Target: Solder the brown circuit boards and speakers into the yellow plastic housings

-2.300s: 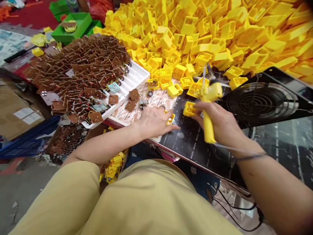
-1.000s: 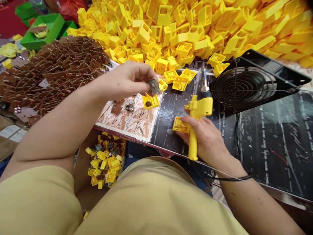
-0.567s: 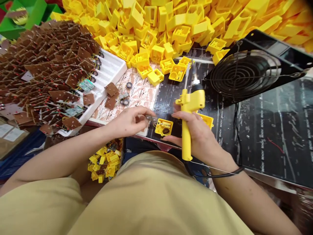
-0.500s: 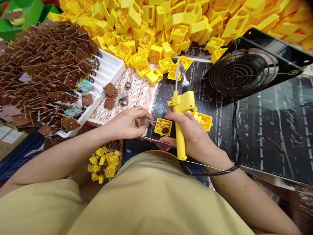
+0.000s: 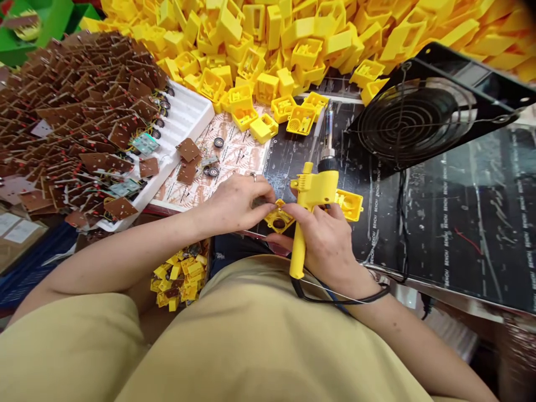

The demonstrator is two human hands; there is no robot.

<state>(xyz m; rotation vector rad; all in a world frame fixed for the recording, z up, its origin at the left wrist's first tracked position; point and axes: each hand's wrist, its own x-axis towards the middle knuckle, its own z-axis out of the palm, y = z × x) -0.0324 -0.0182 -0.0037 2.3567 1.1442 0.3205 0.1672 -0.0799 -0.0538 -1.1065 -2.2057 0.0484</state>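
A small open yellow plastic casing (image 5: 285, 223) with a round dark speaker inside lies turned corner-up at the bench's front edge, between my hands. My left hand (image 5: 240, 204) is closed, its thumb and fingertips at the casing's upper left corner; anything else inside that pinch is hidden. My right hand (image 5: 329, 237) wraps around the yellow handle of a soldering gun (image 5: 316, 190), whose metal tip points away from me. The right thumb also touches the casing. Just behind that hand sits another open yellow casing (image 5: 350, 205).
Brown circuit boards (image 5: 84, 111) are heaped on a white foam tray (image 5: 188, 111). Yellow casings (image 5: 251, 61) pile up at the back. A black fan (image 5: 412, 120) stands at the right. Loose boards and small speakers (image 5: 213, 172) lie left of centre. More casings (image 5: 180, 276) are below the bench edge.
My left hand has moved right onto the casing; the thin shiny thing at its fingertips no longer shows. The casing has turned, and the soldering gun's tip has swung right.
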